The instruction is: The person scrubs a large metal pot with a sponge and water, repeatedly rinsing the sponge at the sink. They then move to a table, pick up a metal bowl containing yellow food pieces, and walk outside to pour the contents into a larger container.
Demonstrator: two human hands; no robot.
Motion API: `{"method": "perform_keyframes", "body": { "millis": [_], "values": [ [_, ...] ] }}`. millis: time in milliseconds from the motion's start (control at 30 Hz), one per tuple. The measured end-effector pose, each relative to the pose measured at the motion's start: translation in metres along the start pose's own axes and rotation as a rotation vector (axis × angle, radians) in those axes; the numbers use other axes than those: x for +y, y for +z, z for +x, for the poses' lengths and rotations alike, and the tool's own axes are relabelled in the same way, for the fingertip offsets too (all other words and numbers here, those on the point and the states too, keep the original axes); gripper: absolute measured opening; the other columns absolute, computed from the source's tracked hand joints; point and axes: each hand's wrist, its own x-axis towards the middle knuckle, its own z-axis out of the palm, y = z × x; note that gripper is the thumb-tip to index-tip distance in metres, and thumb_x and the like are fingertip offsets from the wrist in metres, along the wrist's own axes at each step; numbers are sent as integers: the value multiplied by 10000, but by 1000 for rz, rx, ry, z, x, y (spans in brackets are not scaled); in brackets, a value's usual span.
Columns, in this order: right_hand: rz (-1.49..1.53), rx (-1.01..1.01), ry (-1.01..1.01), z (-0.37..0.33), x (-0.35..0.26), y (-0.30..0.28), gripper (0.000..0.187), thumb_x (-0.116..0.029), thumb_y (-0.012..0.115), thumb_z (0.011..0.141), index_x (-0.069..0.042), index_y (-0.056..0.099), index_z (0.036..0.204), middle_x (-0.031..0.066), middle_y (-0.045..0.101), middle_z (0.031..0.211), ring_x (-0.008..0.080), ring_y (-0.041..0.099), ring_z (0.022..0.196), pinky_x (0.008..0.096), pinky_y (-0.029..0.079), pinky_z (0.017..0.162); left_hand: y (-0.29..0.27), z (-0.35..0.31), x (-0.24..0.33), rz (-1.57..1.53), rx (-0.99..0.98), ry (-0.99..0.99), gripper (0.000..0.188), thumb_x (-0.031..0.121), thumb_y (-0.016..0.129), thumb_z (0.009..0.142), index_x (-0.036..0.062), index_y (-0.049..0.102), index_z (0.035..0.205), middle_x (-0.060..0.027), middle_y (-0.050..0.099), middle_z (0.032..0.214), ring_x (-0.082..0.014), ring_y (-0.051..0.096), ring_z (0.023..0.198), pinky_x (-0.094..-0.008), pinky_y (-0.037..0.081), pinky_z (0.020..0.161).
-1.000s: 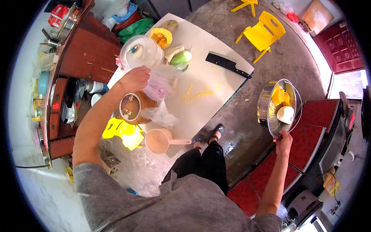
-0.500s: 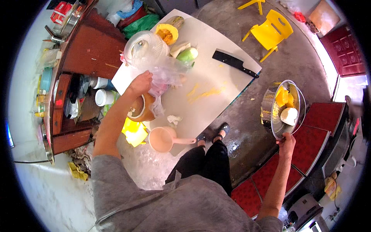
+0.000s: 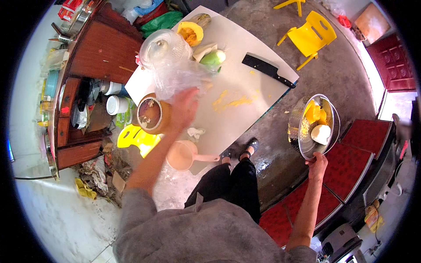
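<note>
My right hand (image 3: pixel 316 164) grips the rim of a metal colander (image 3: pixel 305 147), holding it tilted beyond the table's right edge. Inside lie yellow pumpkin pieces (image 3: pixel 313 112) and a white rounded piece (image 3: pixel 321 134). Over the table's left part, my left hand (image 3: pixel 186 107) is smeared by motion, so its fingers cannot be read. It is close to a crumpled clear plastic bag (image 3: pixel 175 79) and a brown round pot (image 3: pixel 150 115). Behind the bag stands a translucent plastic basket (image 3: pixel 160 46). A cut pumpkin (image 3: pixel 191 33) and a pale green gourd piece (image 3: pixel 213 58) lie beyond.
A black cleaver (image 3: pixel 265 68) lies along the right side of the white table (image 3: pixel 237 39), near yellow smears. A pink dipper (image 3: pixel 180 155) is by the near edge. Yellow chairs (image 3: pixel 313 35) stand on the floor; red-fronted cabinets (image 3: pixel 346 162) are at right.
My left hand has moved right and nearer, off the plastic bag's lower end, which has shifted; the brown pot's opening shows more. The colander has moved slightly left, still in my right hand.
</note>
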Motion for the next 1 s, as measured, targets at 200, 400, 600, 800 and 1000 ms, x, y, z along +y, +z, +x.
{"method": "perform_keyframes", "body": {
  "millis": [200, 400, 600, 800, 1000],
  "values": [
    [10, 38, 8, 6, 17, 5, 132, -120, 533, 817, 11, 543, 809, 58, 537, 686, 149, 508, 511, 283, 454, 398, 212, -85, -58, 220, 133, -450, 669, 282, 542, 868, -55, 270, 1378, -281, 261, 1428, -384, 249, 1341, -458, 199, 1101],
    [-5, 132, 8, 15, 27, -5, 113, -101, 527, 804, 11, 535, 812, 58, 543, 701, 152, 511, 506, 281, 448, 380, 253, -44, -42, 409, 277, -564, 703, 388, 447, 911, -81, 229, 1387, -292, 204, 1450, -403, 152, 1375, -484, 101, 1128],
    [9, 119, 5, 26, 21, -14, 126, -94, 517, 793, 20, 534, 844, 63, 554, 713, 160, 528, 493, 277, 461, 380, 308, 24, 27, 177, 143, -371, 683, 323, 506, 878, -79, 261, 1372, -281, 224, 1447, -387, 171, 1375, -476, 122, 1129],
    [28, 112, 6, 40, 12, -32, 143, -81, 509, 787, 24, 541, 877, 65, 561, 724, 165, 543, 508, 275, 468, 385, 326, 50, 66, -132, 29, -74, 611, 224, 527, 870, -38, 293, 1370, -237, 269, 1443, -379, 205, 1365, -461, 149, 1128],
    [34, 100, -12, 50, 17, -37, 142, -78, 508, 785, 28, 543, 871, 71, 566, 716, 163, 550, 513, 272, 455, 380, 294, 119, -9, 115, 76, 31, 531, 210, 540, 858, -44, 399, 1302, -223, 365, 1392, -343, 265, 1348, -431, 184, 1123]
  ]
}}
